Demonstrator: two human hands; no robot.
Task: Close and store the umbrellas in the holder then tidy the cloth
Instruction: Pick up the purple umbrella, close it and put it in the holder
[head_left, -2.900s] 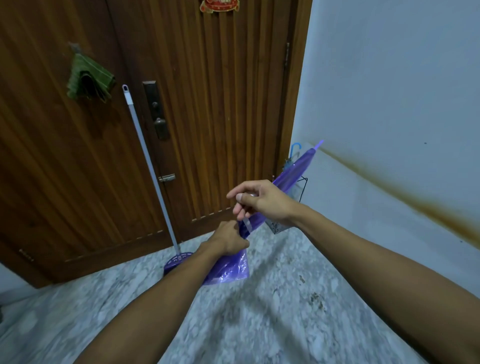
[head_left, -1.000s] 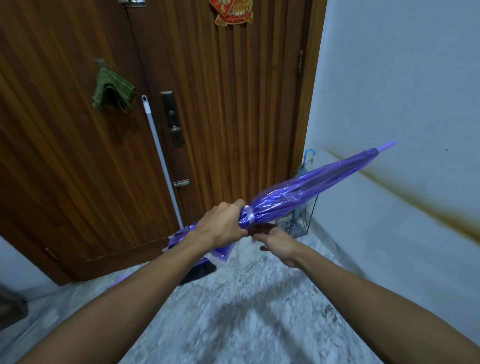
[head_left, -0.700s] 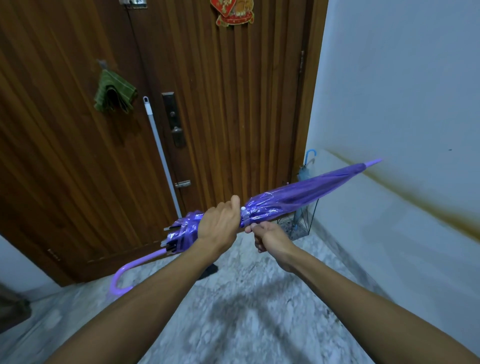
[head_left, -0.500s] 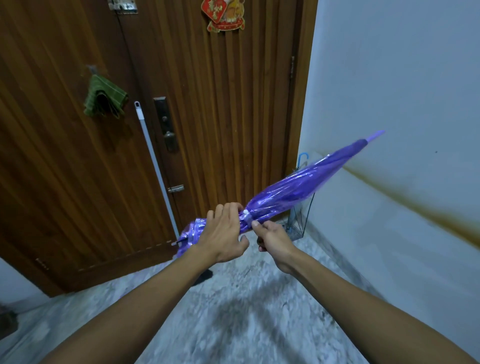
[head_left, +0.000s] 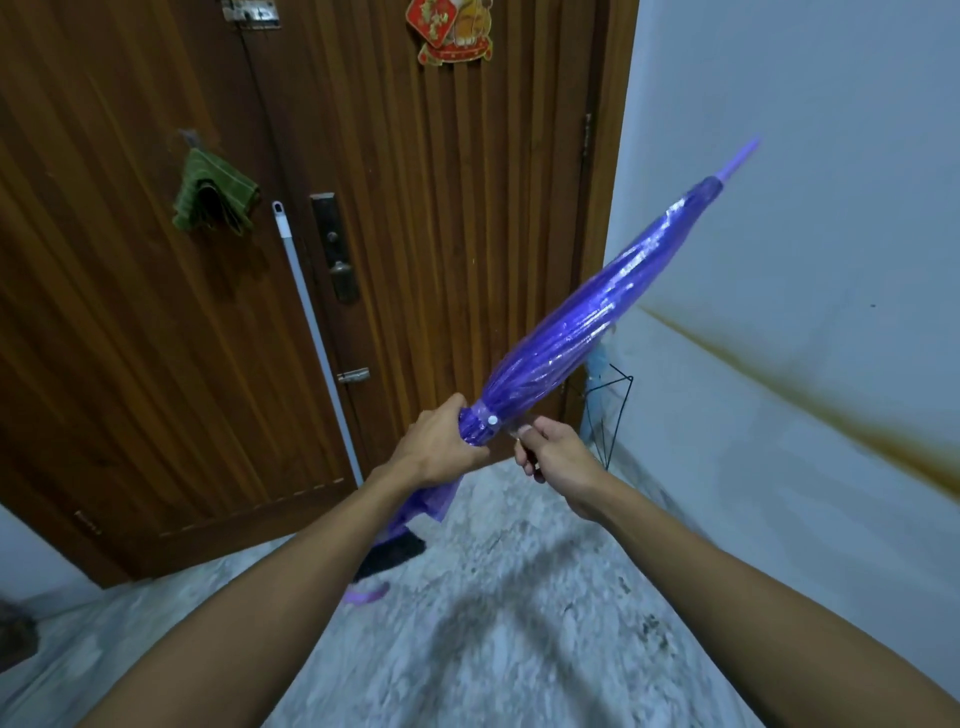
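Head camera view: the purple umbrella is furled and held slantwise in front of the wooden door, its tip raised toward the white wall on the right and its curved handle hanging low behind the left forearm. The left hand is closed around the bunched canopy just below the strap, and the right hand is pinched shut on what looks like the loose end of that strap, beside the white snap; the frame is too blurred to say whether the end is already pressed home. Compared with half a second ago, the tip has swung higher and the folds look tighter, and the right hand has shifted from the canopy to just beside the snap, which suggests the wrap is being finished rather than started. That would leave this umbrella ready for storing. The wire holder stands in the corner by the door frame, near the right hand, with a pale blue umbrella apparently already in it. The green cloth hangs on the door, well apart from both hands and untouched, so tidying it is not yet done. A broom pole leans against the door close by.
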